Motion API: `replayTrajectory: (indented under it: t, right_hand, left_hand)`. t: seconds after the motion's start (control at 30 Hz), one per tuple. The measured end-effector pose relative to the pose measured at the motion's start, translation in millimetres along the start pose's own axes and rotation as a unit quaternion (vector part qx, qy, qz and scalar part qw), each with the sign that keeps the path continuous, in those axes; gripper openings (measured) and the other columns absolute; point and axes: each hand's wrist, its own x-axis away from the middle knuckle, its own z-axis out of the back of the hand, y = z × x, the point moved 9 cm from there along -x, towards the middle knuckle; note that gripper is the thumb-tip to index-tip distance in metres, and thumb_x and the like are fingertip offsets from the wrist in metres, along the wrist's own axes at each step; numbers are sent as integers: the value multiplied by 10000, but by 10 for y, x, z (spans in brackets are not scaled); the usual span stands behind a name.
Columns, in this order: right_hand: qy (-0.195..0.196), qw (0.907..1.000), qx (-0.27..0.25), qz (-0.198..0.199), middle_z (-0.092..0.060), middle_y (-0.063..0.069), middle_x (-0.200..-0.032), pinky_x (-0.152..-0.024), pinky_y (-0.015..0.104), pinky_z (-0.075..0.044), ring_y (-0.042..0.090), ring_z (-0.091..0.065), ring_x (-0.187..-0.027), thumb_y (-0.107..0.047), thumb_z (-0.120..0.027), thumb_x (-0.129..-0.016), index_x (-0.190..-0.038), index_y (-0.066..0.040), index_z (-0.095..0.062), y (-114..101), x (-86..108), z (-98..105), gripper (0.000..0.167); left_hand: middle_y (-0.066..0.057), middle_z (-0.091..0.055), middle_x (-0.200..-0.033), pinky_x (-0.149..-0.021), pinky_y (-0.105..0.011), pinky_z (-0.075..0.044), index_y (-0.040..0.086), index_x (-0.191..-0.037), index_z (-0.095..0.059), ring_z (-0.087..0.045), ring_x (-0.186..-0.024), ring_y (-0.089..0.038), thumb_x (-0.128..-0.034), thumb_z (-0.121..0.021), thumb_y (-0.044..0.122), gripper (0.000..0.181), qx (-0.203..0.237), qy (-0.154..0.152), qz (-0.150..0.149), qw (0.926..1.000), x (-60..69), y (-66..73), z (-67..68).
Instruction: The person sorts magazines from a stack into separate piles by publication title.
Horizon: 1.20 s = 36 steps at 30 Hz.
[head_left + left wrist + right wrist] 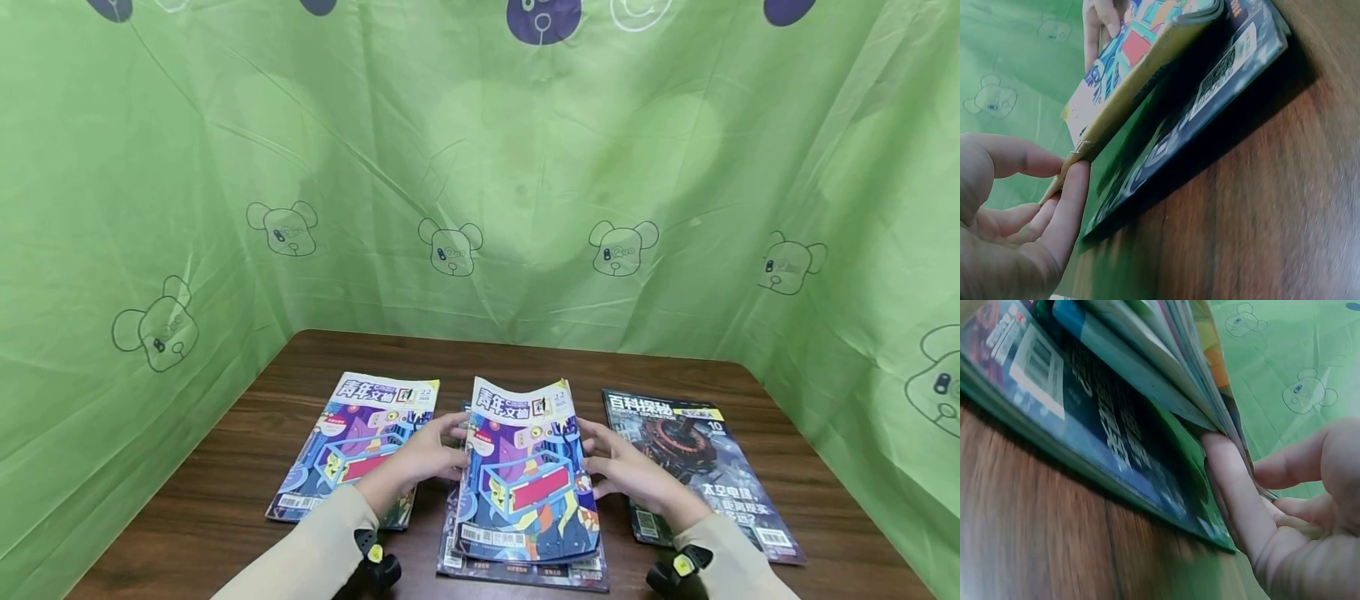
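My two hands are clamped on one magazine (525, 492), my left hand (416, 460) pinching its long spine side between thumb and fingers, my right hand (637, 471) nipping the opposite edge the same way. I have it raised at the middle of the table (225, 517), over a dark, glossy magazine (517, 573), with a shadowed gap between the two. The paper is limp: its top edge dips into a shallow curve, the spine shows a yellowish, slightly scuffed strip, and on my right the leaves spread apart in thin, soft layers. To my left lies a flat magazine (360, 433) with the same purple, angular artwork; to my right, a dark-covered one (697, 467) rests at a slant, printed with a round, reddish machine. The tabletop is brown with streaked wood grain. Around it hangs a thin, creased green curtain (525, 167) printed with rounded bear heads. My sleeves (311, 546) are pale and smooth.
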Motion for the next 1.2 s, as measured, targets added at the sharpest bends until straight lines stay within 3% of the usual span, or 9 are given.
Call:
replayTrajectory:
  t: [0.33, 0.6, 1.2]
  right_hand:
    - [238, 9997, -49, 13, -349, 278, -1324, -649, 372, -601, 259, -629, -856, 1, -546, -959, -1587, -42, -170, -33, -140, -182, 733]
    - [158, 9997, -175, 72, -391, 259, -1310, -659, 374, -596, 276, -648, -930, -28, -524, -991, -1593, -85, -163, -130, -274, -390, 705]
    - [-8, 9985, -542, 99, -392, 254, -1289, -668, 371, -600, 276, -630, -924, 9, -496, -986, -1596, -47, -130, -233, -656, -961, 713]
  left_hand:
    - [-240, -480, -1352, -754, -425, -611, 30, -1531, -366, -687, -899, -270, -818, -688, -34, 785, -283, 313, 119, 9990, 50, 5, 249]
    - [-174, -520, -1338, -684, -378, -600, 104, -1507, -445, -678, -845, -231, -784, -659, -41, 768, -677, 916, 288, 9931, 135, 39, 521]
    - [-242, -500, -1367, -609, -319, -543, 65, -1510, -436, -610, -915, -262, -811, -574, -28, 719, -1159, 1402, 256, 9830, 322, 68, 1113]
